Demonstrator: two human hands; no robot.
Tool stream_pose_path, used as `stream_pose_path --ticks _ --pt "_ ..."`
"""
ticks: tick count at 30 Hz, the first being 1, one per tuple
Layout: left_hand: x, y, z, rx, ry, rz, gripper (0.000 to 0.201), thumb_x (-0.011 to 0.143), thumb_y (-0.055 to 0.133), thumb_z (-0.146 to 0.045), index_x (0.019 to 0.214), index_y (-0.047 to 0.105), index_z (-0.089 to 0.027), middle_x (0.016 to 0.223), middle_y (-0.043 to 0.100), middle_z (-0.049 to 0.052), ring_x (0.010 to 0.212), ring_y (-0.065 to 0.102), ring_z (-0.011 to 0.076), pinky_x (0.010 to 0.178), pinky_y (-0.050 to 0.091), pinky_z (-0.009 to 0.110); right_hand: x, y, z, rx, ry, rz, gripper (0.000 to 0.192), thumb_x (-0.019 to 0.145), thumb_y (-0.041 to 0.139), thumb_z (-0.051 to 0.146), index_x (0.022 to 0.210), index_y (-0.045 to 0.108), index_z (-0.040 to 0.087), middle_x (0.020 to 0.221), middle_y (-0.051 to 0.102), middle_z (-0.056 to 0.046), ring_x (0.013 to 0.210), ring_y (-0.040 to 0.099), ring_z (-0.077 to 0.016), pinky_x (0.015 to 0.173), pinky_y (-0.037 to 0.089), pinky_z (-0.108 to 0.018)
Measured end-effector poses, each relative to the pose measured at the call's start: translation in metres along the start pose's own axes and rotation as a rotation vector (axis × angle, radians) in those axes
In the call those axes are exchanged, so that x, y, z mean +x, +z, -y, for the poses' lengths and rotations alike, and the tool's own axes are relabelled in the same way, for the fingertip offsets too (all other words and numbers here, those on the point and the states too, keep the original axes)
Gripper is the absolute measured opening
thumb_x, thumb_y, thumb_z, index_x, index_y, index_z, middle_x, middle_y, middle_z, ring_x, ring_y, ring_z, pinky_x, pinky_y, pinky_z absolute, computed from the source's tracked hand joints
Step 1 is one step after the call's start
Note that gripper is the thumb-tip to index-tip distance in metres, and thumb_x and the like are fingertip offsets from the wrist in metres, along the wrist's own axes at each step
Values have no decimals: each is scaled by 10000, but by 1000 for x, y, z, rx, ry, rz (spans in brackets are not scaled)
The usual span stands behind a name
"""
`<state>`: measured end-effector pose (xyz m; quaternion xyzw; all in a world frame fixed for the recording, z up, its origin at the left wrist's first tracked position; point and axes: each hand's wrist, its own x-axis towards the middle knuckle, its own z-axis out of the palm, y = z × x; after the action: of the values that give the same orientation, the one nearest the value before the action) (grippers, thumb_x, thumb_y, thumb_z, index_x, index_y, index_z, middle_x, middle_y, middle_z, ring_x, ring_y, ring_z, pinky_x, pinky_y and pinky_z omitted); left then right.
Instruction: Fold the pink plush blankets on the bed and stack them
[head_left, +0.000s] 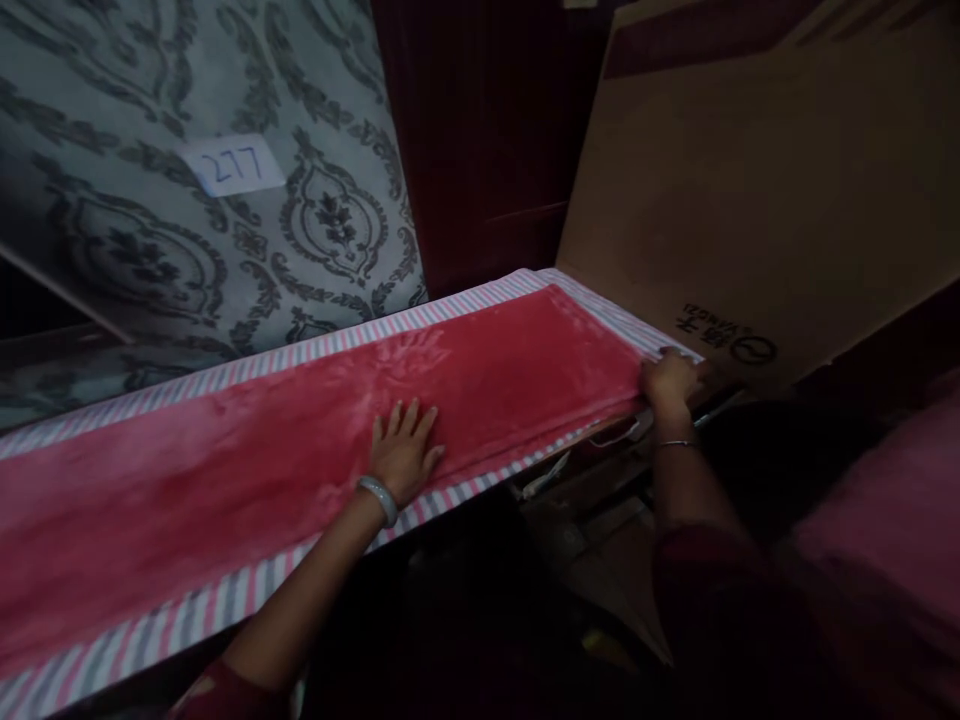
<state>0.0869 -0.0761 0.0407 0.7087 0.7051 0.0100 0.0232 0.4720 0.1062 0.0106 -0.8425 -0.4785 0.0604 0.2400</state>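
- Patterned panel (150, 200): a grey damask-print sheet leans at the upper left behind the work area; a white label (234, 165) on it reads 277.
- Cardboard sheet (750, 190): a large brown board leans at the upper right, printed mark near its lower edge, just beside the far end of the fabric.
- Red plush fabric (300, 450): a long folded strip lies flat along the surface, running from lower left to upper right. A pink-and-grey striped lining (225, 375) shows as a border along both long edges. A handprint-like mark shows in the pile near the middle.
- Left hand (405, 450): open, fingers spread, palm pressed flat on the red pile near the front striped edge. A pale bangle (379, 497) sits on the wrist.
- Right hand (670, 382): closed on the right end corner of the fabric, near the cardboard. A thin bracelet (677, 443) sits on the wrist. The 2 hands are well apart.
- Judgement on method: the flat palm should anchor the strip while the corner grip draws the end taut and square; keeping the striped borders parallel would guard against a skewed fold.
- Below the surface edge: dark clutter, too dim to identify.
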Motion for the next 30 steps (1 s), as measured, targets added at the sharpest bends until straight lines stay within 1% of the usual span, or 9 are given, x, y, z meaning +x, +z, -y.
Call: stream_pose_path --ticks 2,4,7,11,15,20,24,27,30 --pt "-15 1 12 13 -61 -31 587 975 430 -412 1533 390 -231 1635 277 126 1512 204 356 1191 168 623 -12 2 8 4 -149 -126 517 936 455 305 1416 491 118 1392 523 -235 1321 446 -379 1055 367 -580" --pt "-26 2 28 31 -155 -76 589 983 404 -422 1540 377 -233 1641 257 129 1515 198 350 1191 157 630 -29 9 19 -5 -391 -188 576 968 421 395 1490 399 153 1492 434 -218 1391 355 -376 1089 302 -626" --pt "-41 6 55 51 -327 -82 621 980 390 -473 1552 352 -232 1655 213 127 1522 151 370 1177 137 668 -52 26 26 -88 -603 -35 640 996 313 538 1551 308 220 1601 303 -164 1460 240 -383 1106 231 -679" --pt "-57 19 79 11 -454 3 663 964 383 -547 1568 303 -287 1679 120 79 1523 73 414 1130 158 731 -63 49 16 -208 -555 158 655 981 258 608 1526 386 267 1597 338 -122 1460 254 -387 1119 215 -679" --pt "-63 28 82 -12 -441 -9 680 957 368 -588 1572 284 -310 1683 101 62 1524 50 417 1133 150 726 -59 54 9 -218 -554 151 665 972 259 613 1532 379 276 1599 335 -120 1455 274 -387 1106 234 -684" --pt "-74 22 83 -49 -398 -30 653 967 367 -563 1557 337 -283 1676 147 61 1529 89 384 1163 177 662 -62 45 13 -227 -531 177 644 979 284 567 1523 402 244 1598 341 -122 1455 283 -384 1119 242 -661" --pt "-93 10 106 -47 -438 -72 596 989 354 -485 1536 382 -250 1659 204 113 1525 183 309 1180 190 611 -86 40 39 -191 -521 152 641 997 243 534 1512 410 193 1569 370 -179 1447 306 -369 1100 275 -665" --pt "-110 3 135 2 -600 -133 631 985 341 -504 1555 338 -235 1663 176 139 1534 134 326 1166 159 659 -120 42 75 -125 -741 172 618 1001 274 520 1549 341 244 1623 282 -136 1492 231 -319 1129 276 -619" --pt "-127 3 160 12 -726 -97 690 965 345 -566 1574 292 -246 1673 138 125 1531 78 380 1146 159 694 -152 50 104 -141 -920 273 602 1000 311 524 1560 308 304 1658 203 -63 1517 164 -287 1152 263 -597"
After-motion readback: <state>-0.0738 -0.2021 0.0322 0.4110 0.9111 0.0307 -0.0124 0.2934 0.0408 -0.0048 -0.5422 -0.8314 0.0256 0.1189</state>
